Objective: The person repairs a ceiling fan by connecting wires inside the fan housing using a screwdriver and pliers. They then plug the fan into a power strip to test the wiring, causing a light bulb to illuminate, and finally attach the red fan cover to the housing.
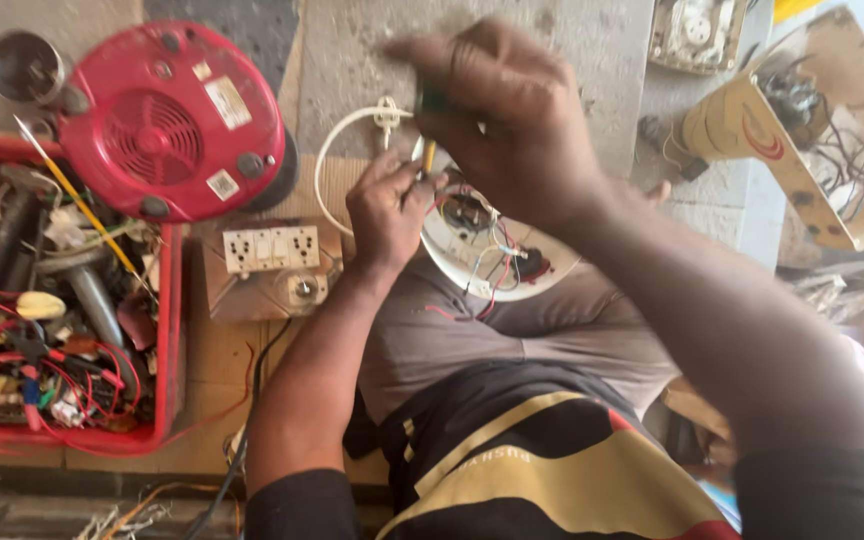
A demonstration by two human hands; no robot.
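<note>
A single head-worn camera looks steeply down from close above the person's lap, facing forward over the knees to the floor. Both hands fill the centre at near range; a red tray (167, 340) sits at the left edge.

I see box (67, 300) at 9 o'clock | round base (172, 120) at 10 | switch board (272, 270) between box and my lap

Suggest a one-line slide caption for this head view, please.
Right hand works a screwdriver into an opened white appliance steadied by the left hand.
</note>
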